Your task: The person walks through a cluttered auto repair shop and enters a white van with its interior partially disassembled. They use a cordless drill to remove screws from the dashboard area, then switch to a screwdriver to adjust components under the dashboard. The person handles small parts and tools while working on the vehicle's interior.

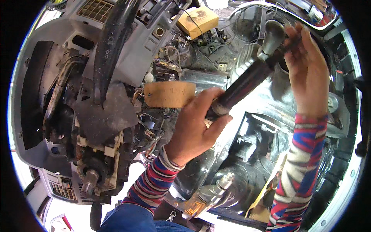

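Observation:
My left hand (201, 127) is closed around the near, lower end of a dark cylindrical tube (249, 83) that has a worn metal-looking ring at that end. The tube slants up to the right. At its far, narrower end is my right hand (309, 73), with its fingers curled at the dark tip and blurred by motion. Behind that end stands a gear lever with a grey knob (274, 34). A brown tag (170, 94) hangs beside my left hand. To the left is an exposed steering column with a bare splined shaft (91, 181).
The stripped dashboard (154, 36) fills the left and top, with loose wiring (174, 58) below it. A yellow box (198, 22) sits at the top. Low in view are a power tool (210, 195) and a yellow-edged piece (270, 185). A dark curved part (112, 50) crosses the dashboard.

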`<state>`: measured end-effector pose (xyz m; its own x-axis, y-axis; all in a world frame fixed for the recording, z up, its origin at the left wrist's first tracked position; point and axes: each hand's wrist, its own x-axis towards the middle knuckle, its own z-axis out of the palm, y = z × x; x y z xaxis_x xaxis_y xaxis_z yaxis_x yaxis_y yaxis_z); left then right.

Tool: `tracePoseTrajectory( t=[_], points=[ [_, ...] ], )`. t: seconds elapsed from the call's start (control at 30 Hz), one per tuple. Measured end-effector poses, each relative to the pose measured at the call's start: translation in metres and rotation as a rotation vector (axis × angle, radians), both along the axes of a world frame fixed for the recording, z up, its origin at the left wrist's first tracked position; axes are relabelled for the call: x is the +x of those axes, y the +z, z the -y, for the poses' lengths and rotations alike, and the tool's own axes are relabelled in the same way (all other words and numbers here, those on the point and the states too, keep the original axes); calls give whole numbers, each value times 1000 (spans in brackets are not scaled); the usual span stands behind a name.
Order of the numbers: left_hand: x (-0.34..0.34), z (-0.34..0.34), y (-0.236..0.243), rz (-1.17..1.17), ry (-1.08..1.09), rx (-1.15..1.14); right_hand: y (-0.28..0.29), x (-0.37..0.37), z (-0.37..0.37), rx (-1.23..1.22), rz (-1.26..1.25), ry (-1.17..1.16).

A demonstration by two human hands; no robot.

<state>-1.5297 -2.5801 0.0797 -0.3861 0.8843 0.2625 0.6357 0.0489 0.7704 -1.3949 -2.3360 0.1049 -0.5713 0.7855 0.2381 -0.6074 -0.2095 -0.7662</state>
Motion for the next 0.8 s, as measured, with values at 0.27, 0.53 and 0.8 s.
tracePoseTrajectory(
  t=[0.27, 0.53, 0.8],
  points=[
    [-8, -18, 21, 869, 76, 5, 4, -22, 74, 426, 518, 29],
    [-34, -21, -32, 484, 3, 95, -49, -46, 110, 227, 485, 338],
    [-38, 3, -51, 451, 110, -67, -86, -69, 120, 249, 606, 151]
  ],
)
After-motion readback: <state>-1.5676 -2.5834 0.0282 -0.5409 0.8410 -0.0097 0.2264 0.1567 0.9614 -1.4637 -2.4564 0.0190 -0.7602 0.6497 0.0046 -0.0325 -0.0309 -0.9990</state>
